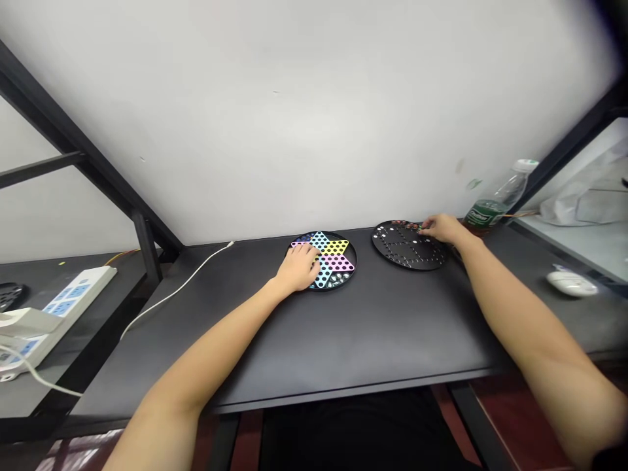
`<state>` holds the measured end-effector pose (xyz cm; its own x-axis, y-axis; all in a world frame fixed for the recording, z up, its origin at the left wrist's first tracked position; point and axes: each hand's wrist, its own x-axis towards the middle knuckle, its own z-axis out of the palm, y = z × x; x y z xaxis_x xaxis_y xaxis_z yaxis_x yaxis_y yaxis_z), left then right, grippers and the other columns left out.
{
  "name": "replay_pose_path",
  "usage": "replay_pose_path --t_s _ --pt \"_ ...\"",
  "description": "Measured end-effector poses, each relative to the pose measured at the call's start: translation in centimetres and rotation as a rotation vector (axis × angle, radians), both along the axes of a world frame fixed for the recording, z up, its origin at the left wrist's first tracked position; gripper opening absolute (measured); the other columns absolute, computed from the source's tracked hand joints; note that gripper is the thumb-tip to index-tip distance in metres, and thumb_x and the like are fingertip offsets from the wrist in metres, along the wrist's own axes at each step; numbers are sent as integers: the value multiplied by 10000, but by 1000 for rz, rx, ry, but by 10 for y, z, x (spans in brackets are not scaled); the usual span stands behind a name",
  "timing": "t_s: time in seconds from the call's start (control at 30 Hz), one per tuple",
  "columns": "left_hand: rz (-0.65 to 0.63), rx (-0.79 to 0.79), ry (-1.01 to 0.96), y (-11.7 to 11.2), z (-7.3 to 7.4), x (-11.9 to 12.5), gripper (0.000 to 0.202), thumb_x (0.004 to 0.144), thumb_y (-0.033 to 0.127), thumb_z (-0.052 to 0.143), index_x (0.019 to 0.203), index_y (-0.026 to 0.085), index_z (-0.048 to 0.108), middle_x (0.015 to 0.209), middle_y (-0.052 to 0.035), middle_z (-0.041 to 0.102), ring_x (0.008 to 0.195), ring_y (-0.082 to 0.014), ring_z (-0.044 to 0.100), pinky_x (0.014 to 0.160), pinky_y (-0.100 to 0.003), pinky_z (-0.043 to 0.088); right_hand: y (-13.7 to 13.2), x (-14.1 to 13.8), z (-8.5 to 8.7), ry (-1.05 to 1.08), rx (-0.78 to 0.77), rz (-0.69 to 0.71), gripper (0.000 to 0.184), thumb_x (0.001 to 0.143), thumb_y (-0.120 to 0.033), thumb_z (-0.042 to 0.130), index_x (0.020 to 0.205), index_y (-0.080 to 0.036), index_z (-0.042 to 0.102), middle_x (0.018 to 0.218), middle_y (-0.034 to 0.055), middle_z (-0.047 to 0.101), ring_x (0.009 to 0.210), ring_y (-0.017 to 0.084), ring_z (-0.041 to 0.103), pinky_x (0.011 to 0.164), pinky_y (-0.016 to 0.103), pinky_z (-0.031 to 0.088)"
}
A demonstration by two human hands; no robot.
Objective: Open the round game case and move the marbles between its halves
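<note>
A round star board (338,263) lies flat near the back of the dark worktop (363,333), its points coloured light blue, yellow and pink and dotted with dark holes. Small clear pieces (338,279) sit in the rim section nearest the person on its right side, and blue pieces (305,238) show in the far left one. The left hand (297,267) lies over the left part of this board, palm down and fingers bent; whether it grips anything under them, I cannot tell.

To the right, well apart from the star board, lies a round black board (405,252) with pale line markings. A few white pieces (415,242) are scattered on it, and reddish pieces (400,222) line its far edge. The right hand (443,229) reaches over its far right edge with thumb and fingertips drawn close together; what may be between them is too small to make out.

Just beyond the right hand, a clear bottle (495,199) with a green label and white cap leans to the right. Farther right is a rounded white object (572,284). On the left, a thin white cable (181,288) trails across the worktop, and a white power strip (73,297) lies past the black metal frame (105,183). A pale wall (294,118) rises behind.
</note>
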<state>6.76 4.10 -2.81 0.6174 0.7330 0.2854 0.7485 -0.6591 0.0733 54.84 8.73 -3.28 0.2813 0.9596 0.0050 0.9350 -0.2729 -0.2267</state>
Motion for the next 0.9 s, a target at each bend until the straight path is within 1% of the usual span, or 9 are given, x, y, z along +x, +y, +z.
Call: replay_pose_path --t_s 0.13,0.23,0.33,0.5,0.57,0.67,0.77,0.9 --pt "1 4 4 0 1 0 284 964 266 439 1193 197 592 1224 -98 618 1152 -260 547 1010 -415 420 -3 -5 4 18 8 -17 255 775 -334 755 956 -155 743 792 65 715 754 197 616 707 285 427" --pt "5 -1 5 -1 1 0 283 962 266 439 1188 198 594 1219 -98 622 1139 -264 549 1002 -423 424 -5 -6 8 82 12 -29 240 790 -296 756 964 -132 729 848 81 721 739 169 600 700 275 408" --pt "3 -5 -4 -1 1 0 281 959 270 443 1185 204 596 1218 -97 621 1137 -266 550 1000 -426 425 -7 -1 12 150 0 -24 222 801 -262 755 965 -121 708 879 94 715 730 149 579 701 275 399" --pt "3 0 -3 0 1 0 284 960 272 439 1185 202 597 1221 -97 623 1143 -269 546 1002 -428 422 -10 14 15 333 -135 -45 122 801 -174 744 868 -143 647 707 28 643 650 128 531 641 260 403" --pt "5 -1 3 -1 1 0 284 961 273 438 1186 204 597 1222 -95 624 1142 -268 546 998 -426 424 -11 17 14 386 -181 -61 122 803 -143 734 851 -153 623 664 10 610 633 126 520 620 259 402" --pt "8 -4 6 -1 1 0 284 961 274 439 1187 206 596 1228 -94 621 1142 -267 548 998 -424 425 -9 20 11 375 -201 -57 155 803 -144 743 831 -170 593 659 0 596 627 123 516 617 259 407" --pt "5 -6 -2 -1 1 1 287 960 273 438 1189 204 596 1229 -97 618 1142 -266 549 1000 -424 425 -8 19 10 297 -213 -47 194 812 -173 741 762 -186 554 631 -5 576 599 120 503 611 262 404" --pt "1 -9 -8 -1 1 1 291 958 269 436 1193 204 596 1220 -97 617 1146 -265 546 1007 -426 424 -10 17 13 252 -233 -62 266 829 -181 712 664 -205 505 580 -2 549 557 116 480 605 271 403"
